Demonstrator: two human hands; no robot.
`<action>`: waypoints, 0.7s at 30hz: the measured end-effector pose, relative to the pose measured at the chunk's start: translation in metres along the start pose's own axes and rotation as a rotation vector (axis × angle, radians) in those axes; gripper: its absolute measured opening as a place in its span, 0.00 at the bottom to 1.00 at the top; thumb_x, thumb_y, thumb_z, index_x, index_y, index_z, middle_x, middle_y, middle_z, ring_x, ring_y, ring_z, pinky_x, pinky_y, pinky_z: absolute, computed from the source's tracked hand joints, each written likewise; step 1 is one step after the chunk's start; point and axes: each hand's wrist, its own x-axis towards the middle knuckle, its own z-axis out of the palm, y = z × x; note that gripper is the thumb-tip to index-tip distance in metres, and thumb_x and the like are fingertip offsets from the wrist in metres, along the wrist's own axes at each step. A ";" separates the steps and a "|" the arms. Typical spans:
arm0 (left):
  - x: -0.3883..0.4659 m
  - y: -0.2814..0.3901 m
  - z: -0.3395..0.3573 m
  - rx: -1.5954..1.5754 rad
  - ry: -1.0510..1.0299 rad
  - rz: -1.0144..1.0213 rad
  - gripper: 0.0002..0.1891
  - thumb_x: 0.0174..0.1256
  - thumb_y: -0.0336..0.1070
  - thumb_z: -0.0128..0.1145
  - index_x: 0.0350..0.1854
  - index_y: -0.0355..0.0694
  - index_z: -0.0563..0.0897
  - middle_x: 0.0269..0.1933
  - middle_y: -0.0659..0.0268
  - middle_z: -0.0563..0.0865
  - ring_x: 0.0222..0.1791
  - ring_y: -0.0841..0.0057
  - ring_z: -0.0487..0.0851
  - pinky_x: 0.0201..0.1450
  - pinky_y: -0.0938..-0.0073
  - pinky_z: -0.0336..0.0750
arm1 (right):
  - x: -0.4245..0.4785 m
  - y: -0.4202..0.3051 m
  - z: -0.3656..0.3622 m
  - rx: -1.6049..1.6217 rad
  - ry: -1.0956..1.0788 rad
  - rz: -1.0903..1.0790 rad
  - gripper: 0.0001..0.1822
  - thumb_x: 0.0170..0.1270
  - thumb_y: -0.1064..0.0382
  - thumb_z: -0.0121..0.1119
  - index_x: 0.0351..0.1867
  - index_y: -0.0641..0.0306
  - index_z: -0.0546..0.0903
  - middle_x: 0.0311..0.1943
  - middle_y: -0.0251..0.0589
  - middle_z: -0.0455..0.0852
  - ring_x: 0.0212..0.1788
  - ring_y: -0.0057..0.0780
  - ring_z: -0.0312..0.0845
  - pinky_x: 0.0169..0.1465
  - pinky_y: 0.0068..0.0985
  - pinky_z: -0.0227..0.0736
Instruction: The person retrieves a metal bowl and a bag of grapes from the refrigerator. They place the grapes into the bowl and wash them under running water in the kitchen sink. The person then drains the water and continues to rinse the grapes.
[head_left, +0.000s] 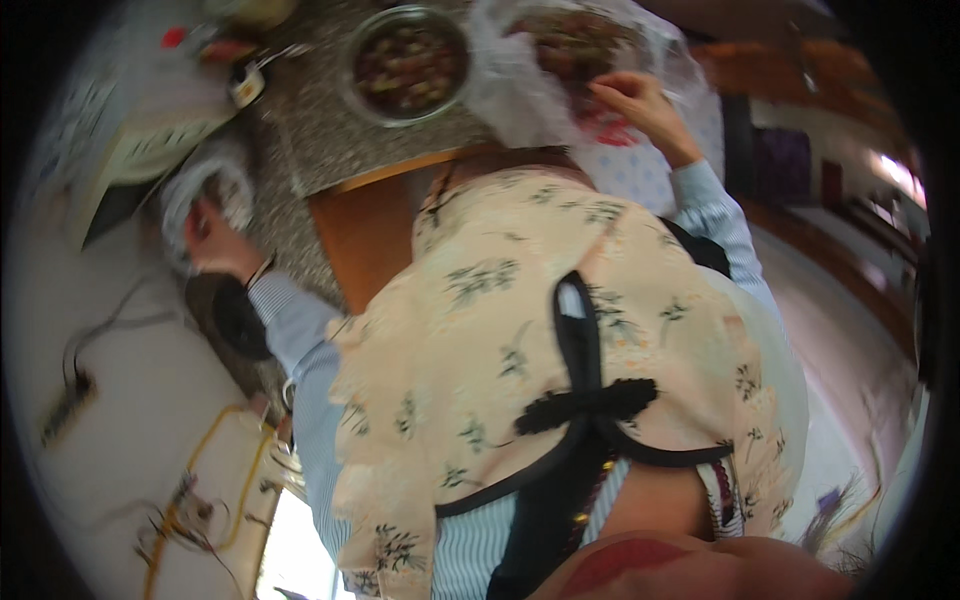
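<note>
At the left side of the counter, my left hand (221, 244) reaches to a white plastic bag (196, 174). Its fingers are partly hidden at the bag's mouth, and blur hides whether they grip anything. On the right, my right hand (637, 105) hovers over or touches a large open plastic bag (510, 94), thumb and fingers drawn close together. Whether something small is between them cannot be made out. Reddish-brown and greenish food pieces (577, 45) lie inside that bag. Between my hands stands a round metal bowl (352, 86) of chopped reddish and pale pieces (409, 71).
The speckled stone counter (315, 135) runs along a wall. A small dark container with a pale label (247, 86) stands at the back left. Below my left forearm is a dark round object (240, 319). A power strip (67, 409) and yellow cable (206, 442) are further left.
</note>
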 end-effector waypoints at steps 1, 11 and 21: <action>0.006 -0.023 -0.002 0.072 0.008 -0.006 0.20 0.55 0.40 0.74 0.40 0.27 0.86 0.32 0.51 0.89 0.29 0.68 0.87 0.34 0.70 0.82 | 0.000 -0.005 -0.001 -0.327 0.116 -0.016 0.17 0.69 0.54 0.61 0.50 0.64 0.84 0.37 0.36 0.88 0.34 0.22 0.84 0.35 0.21 0.80; -0.117 0.269 0.077 -0.816 -0.720 0.595 0.17 0.55 0.16 0.61 0.47 0.39 0.84 0.50 0.59 0.85 0.49 0.66 0.84 0.48 0.73 0.81 | -0.007 0.031 0.027 -0.606 -0.005 -0.343 0.11 0.59 0.62 0.60 0.41 0.59 0.88 0.36 0.49 0.88 0.37 0.44 0.86 0.43 0.35 0.79; -0.213 0.285 0.178 -0.257 -1.475 0.977 0.11 0.63 0.31 0.56 0.46 0.41 0.85 0.39 0.54 0.87 0.40 0.55 0.86 0.42 0.62 0.81 | 0.005 0.069 0.061 -0.843 0.233 -0.172 0.11 0.57 0.54 0.64 0.41 0.48 0.88 0.36 0.46 0.88 0.40 0.45 0.85 0.44 0.38 0.79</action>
